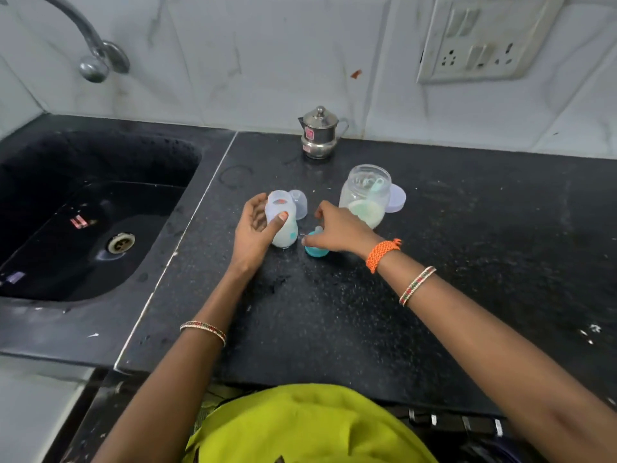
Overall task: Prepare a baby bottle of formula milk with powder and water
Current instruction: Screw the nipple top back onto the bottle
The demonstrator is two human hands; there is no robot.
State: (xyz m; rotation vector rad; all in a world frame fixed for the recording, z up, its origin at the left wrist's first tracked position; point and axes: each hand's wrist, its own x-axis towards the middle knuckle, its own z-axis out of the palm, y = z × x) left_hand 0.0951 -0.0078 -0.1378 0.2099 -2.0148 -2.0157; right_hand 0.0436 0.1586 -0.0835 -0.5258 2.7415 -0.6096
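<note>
A clear baby bottle (283,225) stands open on the black counter (334,312), white liquid in its lower part. My left hand (255,228) grips it, thumb across the front. Just right of it lies the teal nipple ring (315,250); my right hand (337,230) is over it, fingers curled down onto it. The bottle's clear cap (298,202) stands behind the bottle. A clear jar of white powder (365,198) with a scoop inside stands open to the right, its pale lid (395,198) lying beside it.
A small steel lidded pot (319,133) stands at the back by the tiled wall. A black sink (90,212) with a tap (96,51) above lies to the left. A socket panel (480,38) is on the wall at upper right.
</note>
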